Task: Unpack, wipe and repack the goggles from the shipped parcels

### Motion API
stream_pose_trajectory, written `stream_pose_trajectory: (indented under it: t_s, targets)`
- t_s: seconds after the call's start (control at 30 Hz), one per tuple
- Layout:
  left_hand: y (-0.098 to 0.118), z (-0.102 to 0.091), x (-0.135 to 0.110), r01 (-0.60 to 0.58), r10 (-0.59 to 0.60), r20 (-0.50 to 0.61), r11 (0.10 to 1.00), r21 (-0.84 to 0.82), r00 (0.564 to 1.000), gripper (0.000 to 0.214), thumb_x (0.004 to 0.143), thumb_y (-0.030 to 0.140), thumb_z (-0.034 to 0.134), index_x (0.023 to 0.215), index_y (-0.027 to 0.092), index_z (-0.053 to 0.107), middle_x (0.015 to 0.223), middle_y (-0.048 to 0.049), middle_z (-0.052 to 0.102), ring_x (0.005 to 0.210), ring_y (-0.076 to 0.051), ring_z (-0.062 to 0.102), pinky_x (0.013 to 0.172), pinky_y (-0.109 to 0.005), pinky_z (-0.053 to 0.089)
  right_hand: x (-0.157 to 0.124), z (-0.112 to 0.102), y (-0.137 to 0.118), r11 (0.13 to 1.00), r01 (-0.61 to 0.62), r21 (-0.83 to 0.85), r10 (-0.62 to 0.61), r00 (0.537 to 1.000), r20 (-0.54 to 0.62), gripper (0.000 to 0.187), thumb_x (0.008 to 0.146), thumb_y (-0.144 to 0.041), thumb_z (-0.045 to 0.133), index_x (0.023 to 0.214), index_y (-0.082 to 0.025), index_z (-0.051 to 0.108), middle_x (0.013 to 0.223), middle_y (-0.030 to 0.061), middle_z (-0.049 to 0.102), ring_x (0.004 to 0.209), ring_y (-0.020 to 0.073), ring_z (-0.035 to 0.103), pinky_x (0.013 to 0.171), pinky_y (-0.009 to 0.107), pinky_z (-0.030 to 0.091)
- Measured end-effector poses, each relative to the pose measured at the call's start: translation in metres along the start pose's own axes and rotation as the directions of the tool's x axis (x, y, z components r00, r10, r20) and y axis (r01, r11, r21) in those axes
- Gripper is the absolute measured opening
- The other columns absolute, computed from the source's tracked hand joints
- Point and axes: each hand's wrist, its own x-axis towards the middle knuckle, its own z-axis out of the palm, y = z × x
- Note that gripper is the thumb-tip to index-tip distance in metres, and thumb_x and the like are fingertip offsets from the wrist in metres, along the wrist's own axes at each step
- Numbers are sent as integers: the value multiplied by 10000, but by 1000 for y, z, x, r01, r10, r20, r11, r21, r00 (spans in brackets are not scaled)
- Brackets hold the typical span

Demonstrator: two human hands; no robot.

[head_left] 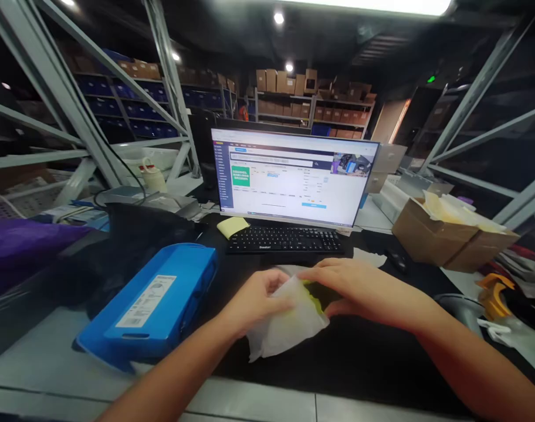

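Observation:
A crumpled white translucent bag [285, 325] is held over the black mat in front of the keyboard. Yellow-green material [315, 296] shows along its right edge; what it is I cannot make out. My left hand [261, 302] grips the bag from the left, thumb pressed across its front. From the right, my right hand [364, 290] curls round the bag's upper right edge, fingertips on its top and thumb by its right corner. Part of the grasp is hidden. A blue plastic bin [162, 293] with a white label lies left of my hands.
A monitor [289, 181] stands behind a black keyboard [285, 239], with a yellow notepad [233, 226] beside it. To the right are a mouse [396, 259], an open cardboard box [447, 234] and an orange tape dispenser [496, 296]. A purple bag [25, 249] lies far left.

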Motion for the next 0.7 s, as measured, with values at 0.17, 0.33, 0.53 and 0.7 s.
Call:
stream_pose_trajectory:
  t_s: [0.17,0.33,0.53,0.7]
  targets:
    - [1,-5,-9,47,-2,158,959,-280,987,611,667,605,826,1017,121,701,963,-95,704,825,-183,643,719,-253,468,15,-14,-3,995,79,59,-80,996,25,784,772,-225,834,1449,-289,444,1260,72,645,1123,225,625,976,352,500]
    - [-11,-6,-11,96,-72,77,921,-378,994,430,712,503,842,864,136,677,808,-29,667,711,-120,615,696,-227,442,21,-12,1,994,57,96,-65,995,75,777,760,-226,839,1438,-302,467,1273,70,643,1124,237,634,955,347,517]
    - [-14,2,-9,-5,-27,-98,951,-308,995,430,706,493,846,780,134,622,647,36,558,548,-61,459,542,-186,320,28,-10,-3,995,38,91,-46,995,87,767,717,-237,873,1395,-275,517,1236,69,667,1107,246,646,934,340,515]
    - [-5,11,-8,-84,1,-197,906,-415,980,421,720,483,840,815,137,619,702,12,609,594,-83,519,575,-202,400,33,-13,-11,977,35,208,-40,999,20,676,765,-274,840,1375,-269,548,1275,45,678,1131,236,647,966,342,513]
